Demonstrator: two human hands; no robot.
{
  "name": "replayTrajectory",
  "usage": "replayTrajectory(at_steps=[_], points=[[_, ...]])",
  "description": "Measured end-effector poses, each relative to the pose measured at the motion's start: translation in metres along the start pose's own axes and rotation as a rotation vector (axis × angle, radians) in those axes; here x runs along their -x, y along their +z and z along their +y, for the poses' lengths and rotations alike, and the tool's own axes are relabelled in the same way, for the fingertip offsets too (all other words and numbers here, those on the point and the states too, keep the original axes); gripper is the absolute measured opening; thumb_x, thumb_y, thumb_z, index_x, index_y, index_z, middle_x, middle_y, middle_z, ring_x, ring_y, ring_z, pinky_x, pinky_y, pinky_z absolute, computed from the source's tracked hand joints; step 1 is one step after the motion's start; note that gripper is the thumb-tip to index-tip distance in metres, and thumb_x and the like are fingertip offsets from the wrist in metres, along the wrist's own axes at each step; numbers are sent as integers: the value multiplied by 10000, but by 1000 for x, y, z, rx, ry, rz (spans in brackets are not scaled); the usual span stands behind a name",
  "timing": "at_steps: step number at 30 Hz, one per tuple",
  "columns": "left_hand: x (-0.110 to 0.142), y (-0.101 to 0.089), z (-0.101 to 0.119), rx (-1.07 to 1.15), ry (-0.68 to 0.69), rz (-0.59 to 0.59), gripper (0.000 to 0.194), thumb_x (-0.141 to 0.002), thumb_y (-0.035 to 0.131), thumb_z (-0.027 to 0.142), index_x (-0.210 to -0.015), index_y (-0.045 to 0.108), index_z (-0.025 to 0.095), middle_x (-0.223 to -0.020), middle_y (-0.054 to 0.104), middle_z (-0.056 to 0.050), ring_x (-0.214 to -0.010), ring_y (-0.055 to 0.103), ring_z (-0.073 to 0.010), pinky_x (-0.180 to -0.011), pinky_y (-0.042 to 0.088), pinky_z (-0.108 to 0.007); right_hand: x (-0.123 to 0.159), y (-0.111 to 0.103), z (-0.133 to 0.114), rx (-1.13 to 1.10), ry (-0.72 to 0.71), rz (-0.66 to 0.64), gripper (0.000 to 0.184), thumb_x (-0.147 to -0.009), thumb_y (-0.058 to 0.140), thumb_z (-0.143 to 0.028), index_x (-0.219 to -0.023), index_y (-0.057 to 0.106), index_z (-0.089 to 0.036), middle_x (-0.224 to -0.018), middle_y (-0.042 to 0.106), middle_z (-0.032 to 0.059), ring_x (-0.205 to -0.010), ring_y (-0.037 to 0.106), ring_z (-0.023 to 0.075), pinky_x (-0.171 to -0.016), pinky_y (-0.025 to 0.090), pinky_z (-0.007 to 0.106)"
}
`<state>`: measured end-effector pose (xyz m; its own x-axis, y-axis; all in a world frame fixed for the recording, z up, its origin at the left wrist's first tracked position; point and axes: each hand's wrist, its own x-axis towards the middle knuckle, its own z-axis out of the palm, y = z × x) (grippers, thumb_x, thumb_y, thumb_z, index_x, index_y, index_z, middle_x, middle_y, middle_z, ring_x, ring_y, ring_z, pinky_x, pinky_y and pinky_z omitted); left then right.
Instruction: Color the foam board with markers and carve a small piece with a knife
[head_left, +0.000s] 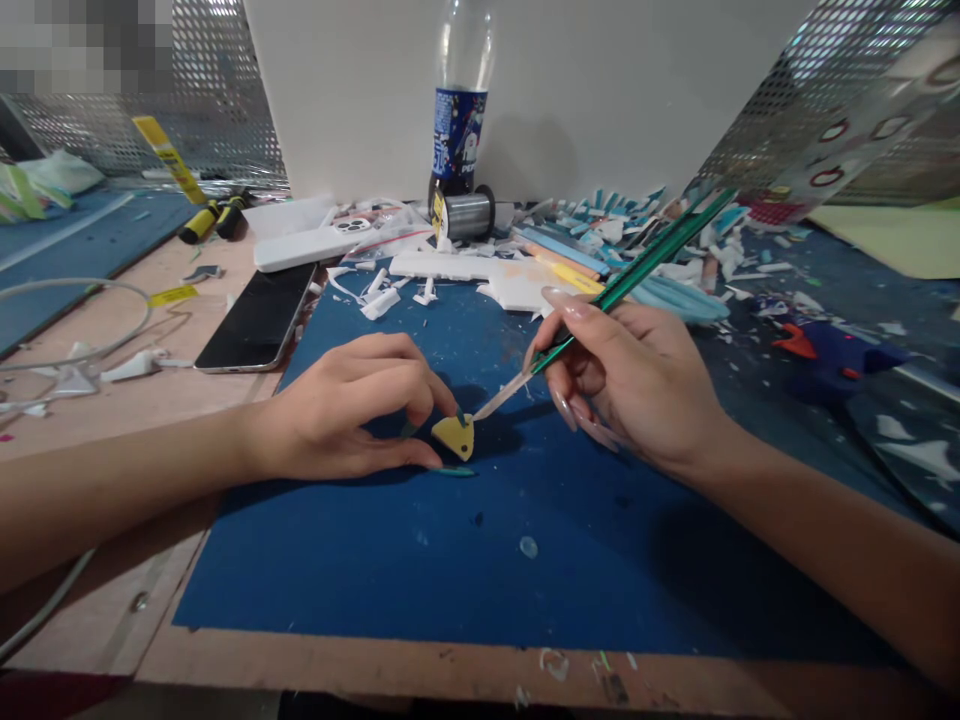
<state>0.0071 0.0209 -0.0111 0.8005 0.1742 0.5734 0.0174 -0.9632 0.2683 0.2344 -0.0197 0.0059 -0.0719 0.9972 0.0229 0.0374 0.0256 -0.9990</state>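
Observation:
A small yellow piece (454, 437) with a rounded edge and a dark hole or spot lies on the blue mat (420, 560). My left hand (367, 405) rests on the mat beside it, index fingertip on the piece's upper edge and thumb near its lower edge. The fingers are curled around the piece, steadying it. In my right hand (630, 370) is a green craft knife (645, 265), gripped like a pen and slanting down to the left. Its blade tip meets the upper right edge of the piece, or comes very close.
A phone (259, 320) lies left of the mat. Behind are white scraps (450, 265), a wire spool (466, 215) and a soda bottle (459, 130). A dark blue glue gun (840, 360) with an orange tip sits at right. A white cable (146, 310) loops at left.

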Motion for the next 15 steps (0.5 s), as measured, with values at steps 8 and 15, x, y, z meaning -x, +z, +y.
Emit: replayTrajectory(at_steps=[8, 15], points=[[1, 0, 1, -21, -72, 7, 304, -767, 715, 255, -805, 419, 198, -859, 658, -68, -768, 593, -158, -688, 504, -301, 1, -1, 0, -2, -82, 62, 353, -862, 569, -418, -615, 599, -167, -385, 511, -25, -233, 419, 61, -212, 287, 159], [-1, 0, -3, 16, -336, -47, 432, -718, 731, 418, -855, 393, 187, -968, 631, -85, -872, 617, -183, -714, 488, -299, 5, 4, -2, -3, -150, 63, 355, -860, 583, -408, -611, 597, -155, -395, 515, -26, -261, 439, 51, -249, 325, 148]])
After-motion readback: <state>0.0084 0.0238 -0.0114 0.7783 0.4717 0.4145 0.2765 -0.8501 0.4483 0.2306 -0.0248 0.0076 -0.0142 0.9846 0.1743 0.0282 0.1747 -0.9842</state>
